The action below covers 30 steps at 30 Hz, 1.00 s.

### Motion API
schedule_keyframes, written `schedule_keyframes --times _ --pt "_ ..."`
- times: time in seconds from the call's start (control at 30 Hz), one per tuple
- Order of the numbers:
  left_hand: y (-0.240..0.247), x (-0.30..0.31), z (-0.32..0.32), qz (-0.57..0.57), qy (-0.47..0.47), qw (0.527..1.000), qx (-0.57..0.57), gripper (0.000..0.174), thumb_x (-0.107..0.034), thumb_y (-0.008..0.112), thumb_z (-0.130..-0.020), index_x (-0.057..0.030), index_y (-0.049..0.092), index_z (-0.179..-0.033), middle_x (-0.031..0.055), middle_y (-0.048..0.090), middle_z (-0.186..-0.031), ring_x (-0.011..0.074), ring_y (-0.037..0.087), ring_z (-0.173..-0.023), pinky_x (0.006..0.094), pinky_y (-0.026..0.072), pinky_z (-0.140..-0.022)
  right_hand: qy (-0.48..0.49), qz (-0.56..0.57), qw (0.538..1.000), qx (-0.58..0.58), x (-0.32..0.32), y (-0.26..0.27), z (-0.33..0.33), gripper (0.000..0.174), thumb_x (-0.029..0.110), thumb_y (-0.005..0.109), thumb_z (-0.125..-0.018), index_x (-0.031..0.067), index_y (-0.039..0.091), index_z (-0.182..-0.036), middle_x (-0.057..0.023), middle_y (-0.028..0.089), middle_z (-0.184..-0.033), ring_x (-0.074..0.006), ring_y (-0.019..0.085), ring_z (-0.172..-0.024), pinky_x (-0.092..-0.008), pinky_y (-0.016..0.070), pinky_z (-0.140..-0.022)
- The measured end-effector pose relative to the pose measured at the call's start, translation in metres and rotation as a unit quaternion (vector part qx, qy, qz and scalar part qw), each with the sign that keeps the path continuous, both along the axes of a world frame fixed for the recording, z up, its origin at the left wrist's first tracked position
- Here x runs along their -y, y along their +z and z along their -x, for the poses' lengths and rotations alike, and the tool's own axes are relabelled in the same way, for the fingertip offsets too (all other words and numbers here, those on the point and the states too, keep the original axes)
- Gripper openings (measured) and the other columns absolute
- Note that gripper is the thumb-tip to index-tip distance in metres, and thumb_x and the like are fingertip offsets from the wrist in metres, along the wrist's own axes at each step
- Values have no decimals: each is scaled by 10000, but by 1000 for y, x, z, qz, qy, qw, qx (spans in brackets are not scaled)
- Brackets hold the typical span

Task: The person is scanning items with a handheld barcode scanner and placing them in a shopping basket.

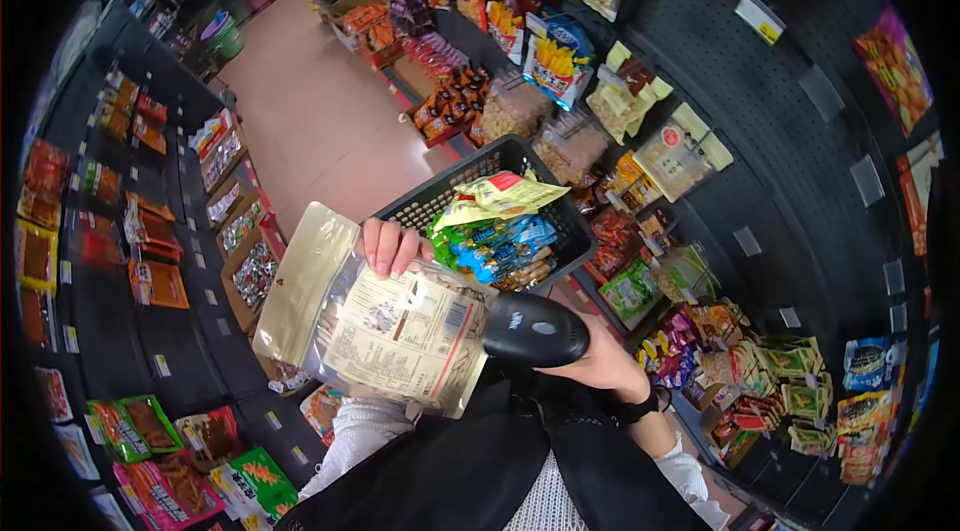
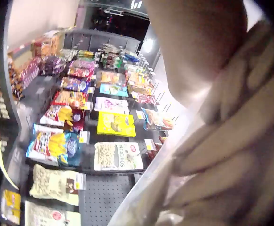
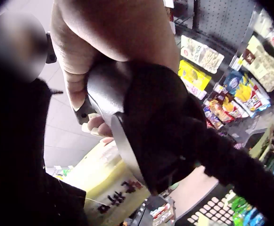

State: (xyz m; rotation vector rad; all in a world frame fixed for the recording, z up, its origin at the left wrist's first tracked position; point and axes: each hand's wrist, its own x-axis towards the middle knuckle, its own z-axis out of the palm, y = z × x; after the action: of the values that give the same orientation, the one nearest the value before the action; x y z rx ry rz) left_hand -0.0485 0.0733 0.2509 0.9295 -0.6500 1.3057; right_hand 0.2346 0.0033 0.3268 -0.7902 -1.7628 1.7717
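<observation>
My left hand (image 1: 394,247) grips the top edge of a clear and beige snack bag (image 1: 400,326), its printed label and barcode facing up. In the left wrist view the bag's pale contents (image 2: 231,155) are close to the lens, beside part of the hand (image 2: 198,42). A black handheld scanner (image 1: 535,329) is gripped in my right hand (image 1: 600,361), its head at the bag's right side by the barcode. The right wrist view shows the right hand (image 3: 118,33) wrapped round the scanner (image 3: 146,108), with the yellowish bag (image 3: 113,188) beyond.
A black basket (image 1: 575,221) with green, blue and yellow packets stands beyond the bag. Dark shelves (image 1: 780,161) of hanging snacks rise on the right, and more shelves (image 1: 100,331) with packets and boxes line the left. Pinkish floor (image 1: 310,101) runs between them.
</observation>
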Motion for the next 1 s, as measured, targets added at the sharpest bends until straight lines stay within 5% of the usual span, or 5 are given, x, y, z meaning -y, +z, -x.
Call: schedule_keyframes --times 0.33,0.4,0.73,0.83,1.0 --pt "-35 53 54 158 346 913 -147 174 -171 487 -899 -42 538 -795 58 565 -744 182 533 -780 372 418 -906 -174 86 981 12 11 -65 -13 367 31 671 -753 -3 535 -1092 -24 606 -928 -77 556 -773 -247 471 -690" --pt "-47 73 50 468 439 671 -371 143 -105 501 -885 -2 592 -844 57 622 -777 129 578 -725 285 479 -760 -216 168 962 15 19 -88 -33 253 22 640 -777 -2 563 -1016 -5 606 -808 -61 550 -679 -227 458 -610" --pt "-121 70 -22 526 593 417 -445 205 -106 604 -831 7 584 -661 -32 549 -607 19 440 -557 199 342 -478 -324 195 924 56 33 -101 -56 189 32 634 -782 2 576 -959 -13 602 -763 -85 563 -640 -241 461 -588" --pt "-111 94 -29 443 553 188 -680 177 -132 634 -799 45 634 -812 92 639 -671 97 552 -564 268 425 -525 -329 204 920 60 35 -103 -60 160 35 633 -782 7 592 -934 -8 600 -740 -80 559 -636 -236 458 -590" --pt "-159 133 -20 476 587 136 -640 216 -151 672 -739 59 620 -740 211 613 -693 299 608 -598 353 453 -556 -329 217 916 75 29 -110 -74 137 60 641 -785 9 604 -907 -7 606 -714 -77 562 -630 -230 456 -585"
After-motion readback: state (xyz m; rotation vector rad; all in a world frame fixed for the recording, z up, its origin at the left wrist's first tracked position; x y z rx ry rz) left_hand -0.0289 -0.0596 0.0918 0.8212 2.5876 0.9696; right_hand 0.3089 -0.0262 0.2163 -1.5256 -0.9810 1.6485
